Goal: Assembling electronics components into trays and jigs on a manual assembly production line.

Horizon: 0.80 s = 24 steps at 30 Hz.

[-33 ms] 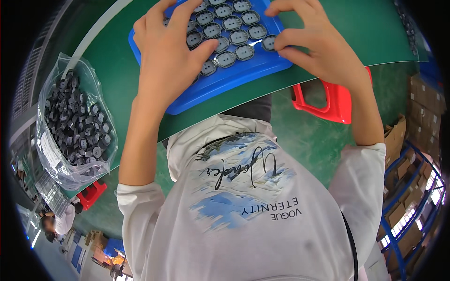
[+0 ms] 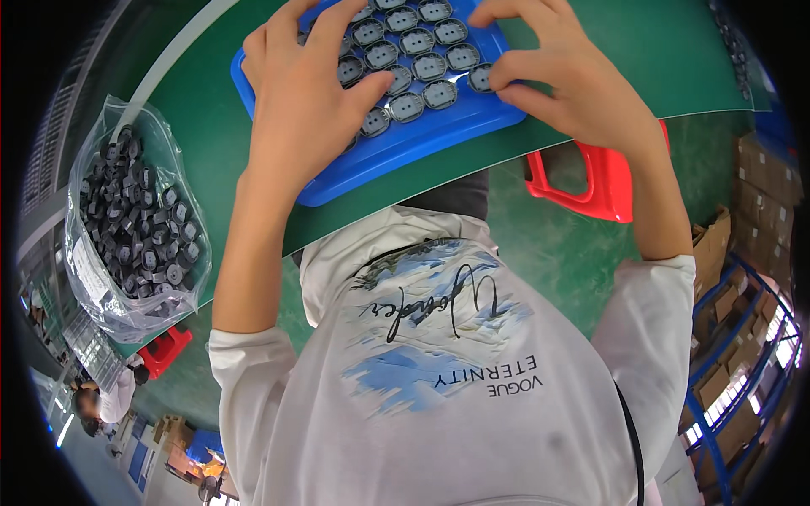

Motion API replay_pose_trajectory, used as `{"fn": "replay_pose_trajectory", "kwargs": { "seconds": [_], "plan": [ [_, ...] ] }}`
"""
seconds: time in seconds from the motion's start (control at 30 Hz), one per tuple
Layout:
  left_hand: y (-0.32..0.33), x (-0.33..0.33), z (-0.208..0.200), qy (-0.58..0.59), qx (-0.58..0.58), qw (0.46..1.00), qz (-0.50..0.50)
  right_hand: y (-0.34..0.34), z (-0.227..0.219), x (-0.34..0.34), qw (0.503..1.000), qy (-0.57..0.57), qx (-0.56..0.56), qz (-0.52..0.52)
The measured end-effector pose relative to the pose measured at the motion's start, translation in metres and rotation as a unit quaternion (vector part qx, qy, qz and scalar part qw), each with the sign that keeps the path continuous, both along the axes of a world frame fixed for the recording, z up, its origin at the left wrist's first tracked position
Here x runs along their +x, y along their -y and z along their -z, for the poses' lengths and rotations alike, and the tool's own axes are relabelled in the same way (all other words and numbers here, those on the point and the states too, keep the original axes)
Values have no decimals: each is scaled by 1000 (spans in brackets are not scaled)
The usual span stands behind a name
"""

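A blue tray [image 2: 371,173] lies at the table's front edge and bears rows of small rounded grey plastic parts [image 2: 417,41] with dark rims and tiny holes. Over its left side rests my left hand [image 2: 304,93], fingers spread and thumb among the parts; it covers several of them, and its fingertips run out at the top edge. My right hand [image 2: 565,80] is at the tray's right side. Its thumb and a finger close on the edge of one grey plastic part [image 2: 479,78] at the end of a row.
On the green table [image 2: 641,59], a clear plastic bag [image 2: 202,253] full of dark grey parts stands at the left. A red stool [image 2: 612,190] is below the table's edge at the right. Blue shelving [image 2: 704,405] with cardboard boxes stands farther right; a person [image 2: 114,401] is at lower left.
My right hand has shifted slightly to the left with the grey plastic part between its fingers. The left hand stays nearly where it was.
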<state>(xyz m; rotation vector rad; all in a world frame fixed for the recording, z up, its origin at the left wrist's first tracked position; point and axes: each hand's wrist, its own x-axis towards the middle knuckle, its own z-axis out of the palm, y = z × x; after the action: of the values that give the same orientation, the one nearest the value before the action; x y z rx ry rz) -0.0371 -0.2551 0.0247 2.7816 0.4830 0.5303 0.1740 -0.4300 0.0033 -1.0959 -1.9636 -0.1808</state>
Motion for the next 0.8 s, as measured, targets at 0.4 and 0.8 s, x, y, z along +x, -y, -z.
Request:
{"fn": "replay_pose_trajectory", "kwargs": {
  "seconds": [0.4, 0.8],
  "plan": [
    [3, 16, -28, -93, -102, 990, -1, 1, -55, -29, 914, 20, -384, 132],
    [-11, -5, -8, 12, -88, 995, 38, 3, -45, -29, 934, 6, -339, 110]
  ]
}}
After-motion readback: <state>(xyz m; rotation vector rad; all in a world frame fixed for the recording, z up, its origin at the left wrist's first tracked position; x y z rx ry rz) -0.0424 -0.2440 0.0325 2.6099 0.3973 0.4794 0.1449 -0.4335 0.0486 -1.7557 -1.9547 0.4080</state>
